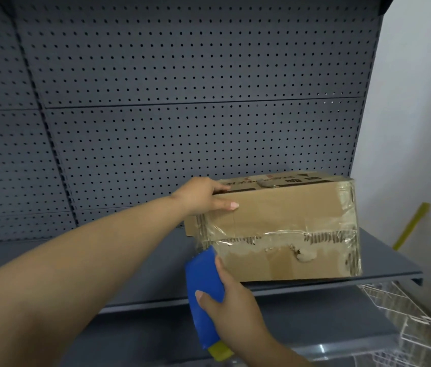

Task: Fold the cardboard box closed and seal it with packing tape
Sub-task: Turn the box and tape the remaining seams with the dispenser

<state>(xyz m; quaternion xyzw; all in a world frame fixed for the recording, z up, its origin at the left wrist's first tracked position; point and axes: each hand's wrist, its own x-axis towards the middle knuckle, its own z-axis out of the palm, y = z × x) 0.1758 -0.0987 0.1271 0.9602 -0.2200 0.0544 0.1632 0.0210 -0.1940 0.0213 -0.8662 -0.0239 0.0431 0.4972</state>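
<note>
1. Plainly, the cardboard box (283,229) lies on its side on the grey shelf (383,263), flaps folded shut and facing the wearer, close to the shelf's front edge and in front of the perforated back panel (182,102).
2. Clear tape (275,233) already runs along the seam between the flaps, wrinkled and with torn cardboard showing around it; more tape wraps the right-hand edge.
3. Left hand (203,197) steadies the box at its upper left corner, fingers over the top and the thumb laid flat on the front face.
4. Right hand (225,298) is curled around a blue tape dispenser (203,282), whose top end sits at the box's lower left front corner, seemingly touching it; whether tape is feeding out cannot be told.
5. Judged from this, the sealing step is in hand, near the end of a strip.
6. Next move likely calls for pressing the strip down at the left corner and cutting it cleanly, while the left hand stops the box sliding.
7. Off to the right lie a yellow stick (411,226) and a white wire basket (407,321), well apart from the work.
</note>
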